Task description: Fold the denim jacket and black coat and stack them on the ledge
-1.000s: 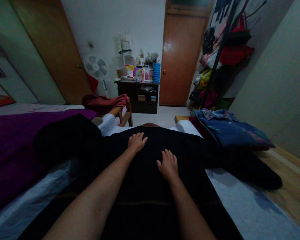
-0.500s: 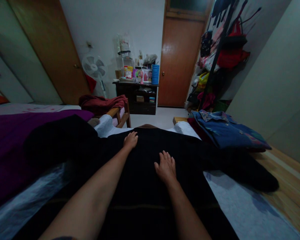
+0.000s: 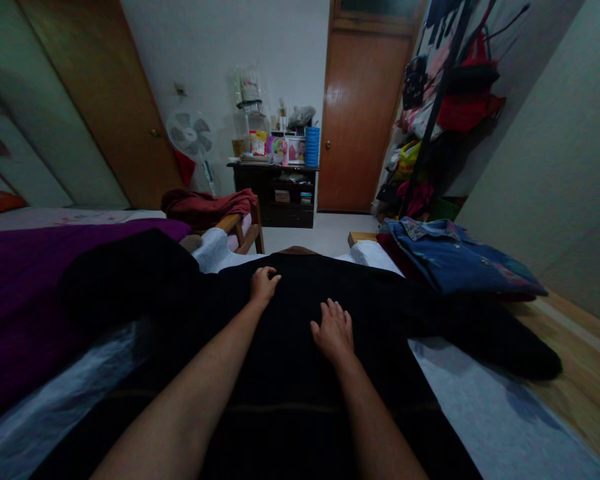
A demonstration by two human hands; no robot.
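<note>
Black fabric fills most of my view: a garment (image 3: 290, 347) lies spread out beneath both hands, its brownish collar (image 3: 298, 251) at the far edge and a thin, paler line running across its lower part. I have the left hand (image 3: 265, 285) over the upper part of the garment, left of the middle, its fingers curled with the thumb out to the side; from here I cannot tell whether they pinch any fabric. My right hand (image 3: 334, 330) rests lower and further right, palm down, fingers released and slightly spread on the garment, gripping nothing. The two hands are apart.

On the left, one sleeve (image 3: 130, 277) lies bunched over a purple cloth (image 3: 40, 287). The other sleeve (image 3: 500, 340) reaches out to the right, past the near side of a folded blue shirt (image 3: 460, 257), which sits on dark red cloth. Pale cloth (image 3: 485, 393) shows under the garment on both sides, with bare wood (image 3: 585, 360) along the right.

Beyond the collar I see a reddish cloth (image 3: 207, 205) draped over a wooden chair (image 3: 254, 237), a white fan (image 3: 190, 133), a dark cabinet (image 3: 275, 193) holding assorted items, and a closed brown door (image 3: 363, 120). Bags (image 3: 467, 110) hang at the upper right.
</note>
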